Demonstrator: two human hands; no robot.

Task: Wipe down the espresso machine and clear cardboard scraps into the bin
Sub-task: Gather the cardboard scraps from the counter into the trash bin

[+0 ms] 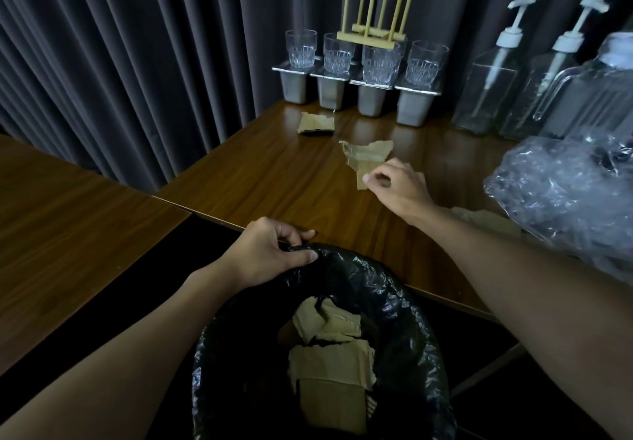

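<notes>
Pinching noted: right hand (397, 184), fingers curled in, thumb tip against the near corner of a torn cardboard scrap (364, 157). The scrap lies flat on the glossy wood-grain table (267, 179).

Left hand (270, 256) grips the crinkled far rim of the bin (411, 306), thumb on top and fingers curled round the black plastic liner. The bin sits just below the table's near edge.

Cardboard pieces (329, 361), brown and ragged-edged, lie inside the bin.

Second scrap (315, 124), corrugated with one edge curled up, rests farther back on the table near four grey metal containers (371, 100), which carry ribbed clear glasses (337, 54).

Crumpled clear film (565, 193) at right.
</notes>
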